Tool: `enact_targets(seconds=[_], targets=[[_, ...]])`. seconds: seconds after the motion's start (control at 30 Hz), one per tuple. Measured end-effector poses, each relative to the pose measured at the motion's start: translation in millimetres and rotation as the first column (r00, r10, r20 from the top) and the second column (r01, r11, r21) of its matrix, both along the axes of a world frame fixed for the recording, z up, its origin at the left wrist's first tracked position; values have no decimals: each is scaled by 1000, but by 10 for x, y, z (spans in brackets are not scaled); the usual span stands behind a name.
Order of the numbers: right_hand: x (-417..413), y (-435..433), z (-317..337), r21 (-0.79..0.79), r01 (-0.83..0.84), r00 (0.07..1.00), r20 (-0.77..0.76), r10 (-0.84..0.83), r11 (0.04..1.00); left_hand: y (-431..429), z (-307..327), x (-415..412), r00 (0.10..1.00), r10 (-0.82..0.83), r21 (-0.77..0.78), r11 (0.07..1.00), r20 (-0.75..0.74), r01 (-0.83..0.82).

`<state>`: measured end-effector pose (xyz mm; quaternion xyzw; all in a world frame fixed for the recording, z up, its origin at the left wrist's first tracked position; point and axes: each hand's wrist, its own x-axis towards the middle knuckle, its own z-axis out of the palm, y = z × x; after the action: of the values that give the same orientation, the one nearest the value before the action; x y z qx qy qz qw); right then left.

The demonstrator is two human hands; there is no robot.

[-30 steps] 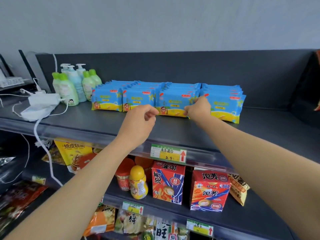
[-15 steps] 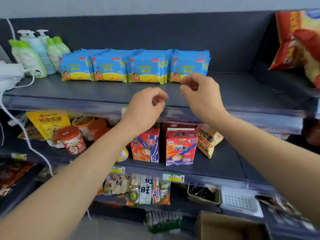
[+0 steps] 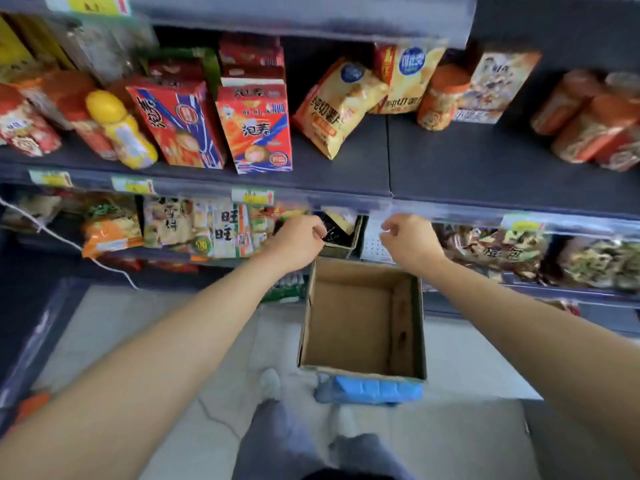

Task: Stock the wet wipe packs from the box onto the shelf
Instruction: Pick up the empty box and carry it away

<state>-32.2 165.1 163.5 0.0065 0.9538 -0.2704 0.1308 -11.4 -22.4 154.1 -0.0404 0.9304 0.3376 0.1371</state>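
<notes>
An open brown cardboard box (image 3: 363, 320) stands on the floor below me, and its inside shows only bare cardboard. A blue wrapped bundle (image 3: 374, 391) lies on the floor against the box's near wall. My left hand (image 3: 299, 242) hovers over the box's far left corner with curled fingers and nothing in it. My right hand (image 3: 407, 240) hovers over the far right corner, also curled and holding nothing. The shelf with the wet wipe packs is out of view above.
A dark shelf (image 3: 450, 168) carries red snack cartons (image 3: 256, 128), yellow chip bags (image 3: 337, 109) and jars. The shelf below holds snack bags (image 3: 221, 226) and a small dark basket (image 3: 343, 233). My legs and shoes (image 3: 270, 382) stand on the pale floor (image 3: 138, 341).
My view has swung down from the top shelf with the blue packs to the floor. Both hands have come down from that shelf to just above the box.
</notes>
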Motion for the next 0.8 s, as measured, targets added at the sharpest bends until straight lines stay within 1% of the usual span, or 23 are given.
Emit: enact_targets(seconds=[0.07,0.13,0.2,0.27,0.33,0.43,0.53,0.6,0.67,0.8], targets=[[71,193,-323,65,18,993,114,-25,998,111,-329,93,994,16,-32,999,106,-13],[131,353,-631,148,-6,981,194,-23,989,171,-654,164,982,37,-89,996,184,-21],[187,476,-923,229,-37,968,249,-22,973,215,-938,228,969,58,-160,987,240,-19],[239,551,-1184,272,-18,952,299,-67,962,249,-1160,284,961,81,-252,968,266,-12],[288,585,-1408,316,24,939,319,-130,949,279,-1347,333,955,120,-336,941,271,-22],[347,616,-1707,391,98,923,307,-230,915,303,-1627,406,939,178,-433,901,295,-35],[393,675,-1985,422,171,870,359,-337,890,319,-1882,457,916,206,-446,894,344,-34],[427,735,-2133,407,252,821,390,-417,878,331,-2009,478,906,228,-435,899,356,-55],[453,792,-2241,382,296,790,418,-449,876,339,-2090,470,905,249,-438,896,346,-79],[448,810,-2310,369,286,805,408,-431,884,313,-2146,431,907,259,-449,889,332,-90]])
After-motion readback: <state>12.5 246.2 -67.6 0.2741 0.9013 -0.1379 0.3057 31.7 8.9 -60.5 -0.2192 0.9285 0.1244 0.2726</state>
